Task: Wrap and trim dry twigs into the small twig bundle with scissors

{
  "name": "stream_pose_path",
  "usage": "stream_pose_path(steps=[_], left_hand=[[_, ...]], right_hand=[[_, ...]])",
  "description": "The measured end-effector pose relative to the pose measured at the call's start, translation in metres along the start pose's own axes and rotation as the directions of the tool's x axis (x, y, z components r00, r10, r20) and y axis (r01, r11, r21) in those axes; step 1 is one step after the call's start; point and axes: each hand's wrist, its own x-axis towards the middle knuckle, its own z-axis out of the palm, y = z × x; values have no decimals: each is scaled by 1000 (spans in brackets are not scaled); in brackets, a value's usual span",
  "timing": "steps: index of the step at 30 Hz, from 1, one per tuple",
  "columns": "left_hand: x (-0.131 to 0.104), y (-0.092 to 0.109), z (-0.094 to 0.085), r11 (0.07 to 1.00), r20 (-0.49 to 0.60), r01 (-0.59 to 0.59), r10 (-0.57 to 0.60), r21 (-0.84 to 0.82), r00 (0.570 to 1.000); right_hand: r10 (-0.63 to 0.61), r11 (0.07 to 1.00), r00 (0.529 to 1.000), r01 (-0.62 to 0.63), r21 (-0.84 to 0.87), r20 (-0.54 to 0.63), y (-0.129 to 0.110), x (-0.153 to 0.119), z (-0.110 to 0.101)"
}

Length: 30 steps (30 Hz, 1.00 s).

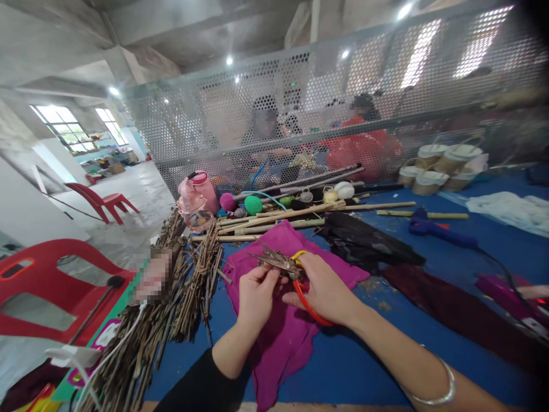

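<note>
Over a magenta cloth (283, 355) on the blue table, my right hand (323, 286) grips scissors (306, 303) with one red and one yellow handle. The blades point left, and whether they are parted is hard to tell. My left hand (259, 294) pinches a small brown bundle of twig-like material (278, 257) just beneath the blades. Part of that bundle is hidden by the fingers and the scissors. Left of the cloth lies a tied bunch of thin sticks (199, 274).
Many sticks (141, 337) lie at the left edge. Yarn balls (253, 204), long rods (317, 212) and a pink bag (197, 200) sit behind. Dark cloth (369, 240), a glue gun (441, 229) and cups (430, 182) are right. People show behind the perforated screen (180, 131).
</note>
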Motion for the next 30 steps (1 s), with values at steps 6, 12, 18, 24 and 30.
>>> stream_pose_path(steps=[6,12,18,24,30], left_hand=[[-2,2,-1,991,14,-94,93,100,996],[-3,3,1,997,-6,-54,55,59,998],[-1,2,0,996,-13,-60,61,66,998],[-1,-1,-2,990,-23,-70,73,123,997],[-2,1,-1,979,-13,-112,116,169,993]], right_hand=[[56,998,997,-55,-10,51,0,0,-4],[140,989,987,-135,-63,77,4,0,-4],[105,994,991,-103,-22,88,3,0,-1],[37,997,999,-34,-71,37,-2,2,-3],[100,989,994,-94,-116,48,0,0,-4]])
